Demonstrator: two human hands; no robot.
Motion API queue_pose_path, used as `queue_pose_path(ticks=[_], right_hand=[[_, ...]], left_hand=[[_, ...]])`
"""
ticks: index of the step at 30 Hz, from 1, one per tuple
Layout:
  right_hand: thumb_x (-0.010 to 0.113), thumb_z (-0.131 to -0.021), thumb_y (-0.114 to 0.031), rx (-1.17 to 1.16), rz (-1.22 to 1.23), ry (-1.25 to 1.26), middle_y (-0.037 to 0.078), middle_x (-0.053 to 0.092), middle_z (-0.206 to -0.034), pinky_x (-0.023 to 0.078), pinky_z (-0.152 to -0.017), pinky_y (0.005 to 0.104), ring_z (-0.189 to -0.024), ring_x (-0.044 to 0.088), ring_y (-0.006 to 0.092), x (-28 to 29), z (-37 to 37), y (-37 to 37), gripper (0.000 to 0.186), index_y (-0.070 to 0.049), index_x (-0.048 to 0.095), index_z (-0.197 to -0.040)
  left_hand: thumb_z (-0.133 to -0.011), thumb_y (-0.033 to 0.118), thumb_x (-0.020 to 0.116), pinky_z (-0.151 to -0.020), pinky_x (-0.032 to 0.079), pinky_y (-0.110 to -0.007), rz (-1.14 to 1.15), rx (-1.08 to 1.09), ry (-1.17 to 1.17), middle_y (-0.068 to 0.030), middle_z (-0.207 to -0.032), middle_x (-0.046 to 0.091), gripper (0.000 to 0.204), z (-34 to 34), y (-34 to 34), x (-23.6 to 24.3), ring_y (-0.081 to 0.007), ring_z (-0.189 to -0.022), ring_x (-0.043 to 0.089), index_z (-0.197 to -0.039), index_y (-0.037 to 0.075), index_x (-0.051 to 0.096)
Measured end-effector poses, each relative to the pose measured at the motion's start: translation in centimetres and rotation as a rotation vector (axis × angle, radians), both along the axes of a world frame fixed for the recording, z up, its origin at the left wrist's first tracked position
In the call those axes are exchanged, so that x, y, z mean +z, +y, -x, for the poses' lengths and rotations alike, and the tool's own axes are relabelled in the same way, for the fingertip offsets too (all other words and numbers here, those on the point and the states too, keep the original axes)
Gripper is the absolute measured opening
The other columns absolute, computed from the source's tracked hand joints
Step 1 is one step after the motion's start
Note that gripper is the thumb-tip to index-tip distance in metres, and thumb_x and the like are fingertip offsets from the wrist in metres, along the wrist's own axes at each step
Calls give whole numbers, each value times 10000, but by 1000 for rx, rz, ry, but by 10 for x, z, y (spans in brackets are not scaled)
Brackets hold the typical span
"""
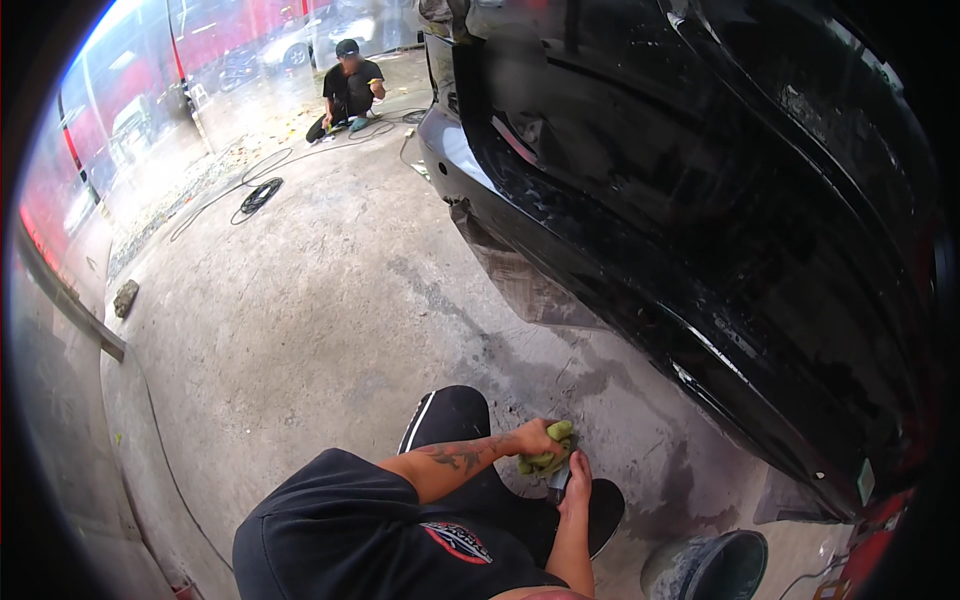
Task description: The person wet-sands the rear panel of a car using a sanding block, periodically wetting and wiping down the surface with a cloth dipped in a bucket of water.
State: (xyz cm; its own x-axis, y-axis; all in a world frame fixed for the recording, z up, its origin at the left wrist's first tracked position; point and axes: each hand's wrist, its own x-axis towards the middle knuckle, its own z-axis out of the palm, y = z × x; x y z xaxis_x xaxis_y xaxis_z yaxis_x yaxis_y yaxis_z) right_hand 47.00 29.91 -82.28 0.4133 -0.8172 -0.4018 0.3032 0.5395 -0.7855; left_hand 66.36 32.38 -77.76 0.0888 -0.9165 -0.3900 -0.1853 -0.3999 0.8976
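My left hand (pixel 533 437) is closed round a bunched yellow-green cloth (pixel 546 458), above my bent knees. Just below and to the right, my right hand (pixel 577 484) grips a small flat object, dark with a greyish face (pixel 557 488); its exact kind is hard to make out. The cloth is close against this object, and my fingers partly cover both. To the right stands a black car body (pixel 680 190), its glossy side marked with pale smears and wet streaks.
A dark bucket (pixel 712 565) stands at the lower right. Brown masking paper (pixel 525 280) hangs under the car's edge. Damp patches mark the concrete floor (pixel 300 300). Farther off lie a coiled black cable (pixel 260 197) and a stone (pixel 126 298); another person (pixel 350 90) squats at the back.
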Motion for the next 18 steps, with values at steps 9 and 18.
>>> queue_pose_path(ticks=[9, 18], right_hand=[[651, -1048, -193, -27, 52, -1, 58, 654, -1196, 492, -961, 332, -1095, 614, 180, -20, 8, -2, 241, -74, 632, -1257], [597, -1067, -194, -50, 151, -23, 21, 662, -1182, 492, -956, 328, -1078, 622, 160, -14, -3, 0, 176, -101, 646, -1208]], left_hand=[[-773, 394, 866, -910, 551, -390, -122, 237, 297, -141, -1134, 734, 676, 23, 0, -2, -249, -1028, 698, -1299, 20, 664], [-777, 343, 898, -900, 557, -384, -103, 146, 296, -109, -1120, 732, 635, 13, -7, -11, -228, -1016, 690, -1271, 17, 667]])
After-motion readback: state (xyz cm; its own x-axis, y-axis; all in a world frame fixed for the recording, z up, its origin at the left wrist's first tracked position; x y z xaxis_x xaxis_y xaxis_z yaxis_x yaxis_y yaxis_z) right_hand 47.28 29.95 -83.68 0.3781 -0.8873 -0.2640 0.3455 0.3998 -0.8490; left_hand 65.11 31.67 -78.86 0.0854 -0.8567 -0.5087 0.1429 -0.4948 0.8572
